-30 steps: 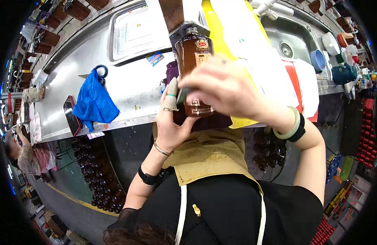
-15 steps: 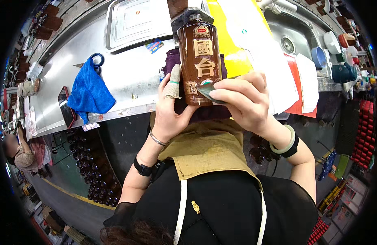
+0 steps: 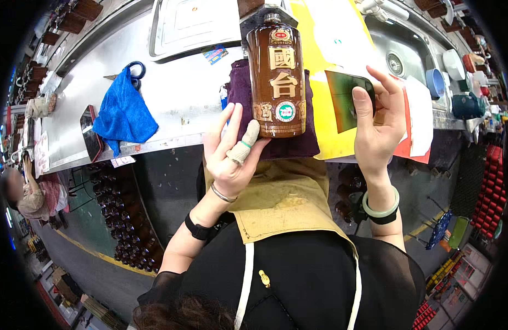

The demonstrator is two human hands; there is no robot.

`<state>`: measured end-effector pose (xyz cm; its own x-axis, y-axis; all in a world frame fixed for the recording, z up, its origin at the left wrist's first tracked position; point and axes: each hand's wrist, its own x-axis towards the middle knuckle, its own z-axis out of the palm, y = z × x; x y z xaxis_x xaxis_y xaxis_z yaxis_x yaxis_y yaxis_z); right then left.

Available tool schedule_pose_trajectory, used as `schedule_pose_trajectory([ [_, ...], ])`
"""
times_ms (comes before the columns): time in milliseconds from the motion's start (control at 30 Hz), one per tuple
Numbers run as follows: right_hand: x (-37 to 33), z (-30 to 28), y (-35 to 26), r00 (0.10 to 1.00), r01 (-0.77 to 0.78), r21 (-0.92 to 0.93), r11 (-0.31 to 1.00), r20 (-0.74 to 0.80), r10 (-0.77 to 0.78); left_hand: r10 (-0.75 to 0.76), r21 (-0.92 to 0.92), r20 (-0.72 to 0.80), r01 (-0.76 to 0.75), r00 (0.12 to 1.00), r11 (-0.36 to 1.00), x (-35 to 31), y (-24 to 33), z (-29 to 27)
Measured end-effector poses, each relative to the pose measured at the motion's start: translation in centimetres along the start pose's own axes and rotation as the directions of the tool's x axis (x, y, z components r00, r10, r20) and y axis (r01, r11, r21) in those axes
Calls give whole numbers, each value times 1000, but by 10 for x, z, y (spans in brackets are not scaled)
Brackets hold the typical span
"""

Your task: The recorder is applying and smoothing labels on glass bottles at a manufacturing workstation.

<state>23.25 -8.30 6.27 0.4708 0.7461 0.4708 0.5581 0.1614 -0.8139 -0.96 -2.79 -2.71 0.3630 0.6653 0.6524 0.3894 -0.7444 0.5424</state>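
A brown glazed bottle (image 3: 259, 71) with raised gold lettering lies on a folded purple cloth (image 3: 311, 124) at the counter's front edge. Low on its front is a round green-and-white sticker (image 3: 286, 111). My left hand (image 3: 230, 159) is open beside the bottle's lower left, its fingers spread. A fabric finger cover (image 3: 244, 151) on one of its fingers is at the bottle's base. To the right of the bottle, my right hand (image 3: 381, 113) pinches a dark green, see-through sheet (image 3: 344, 99) by its edge, thumb in front.
A blue cloth (image 3: 122, 113) partly covers blue-handled scissors (image 3: 137, 71) at left, beside a dark phone-like slab (image 3: 90, 132). Behind lies a metal tray (image 3: 196, 27). Yellow, white and red sheets (image 3: 325, 135) lie at right, near a sink (image 3: 396, 63) and blue bowl (image 3: 434, 81).
My right hand has moved right, taking the dark sheet off the bottle's front and uncovering the round sticker. My left hand has slid down from the bottle's side, its fingers spreading.
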Motion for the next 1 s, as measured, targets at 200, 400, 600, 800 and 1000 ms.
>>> schedule_pose_trajectory([
  [200, -13, 14, -4, 972, -229, 170, 958, -11, 234, 158, 123, -47, -152, 986, 981, 20, 16, 10],
  [400, -16, 18, -1, 963, -256, 215, 943, -31, 269, 153, 212, 88, -168, 984, 963, 35, 38, 20],
  [600, -24, 20, 4, 942, -332, 252, 909, 30, 335, -44, -19, 59, 45, 997, 999, 28, 28, 9],
  [800, -37, 36, 2, 935, -348, 170, 922, 129, 329, -291, -571, 218, 364, 932, 736, 23, 10, 17],
  [1000, -9, 19, 18, 972, -234, 117, 965, 15, 233, -282, -519, 327, 421, 902, 744, 17, 0, 16],
])
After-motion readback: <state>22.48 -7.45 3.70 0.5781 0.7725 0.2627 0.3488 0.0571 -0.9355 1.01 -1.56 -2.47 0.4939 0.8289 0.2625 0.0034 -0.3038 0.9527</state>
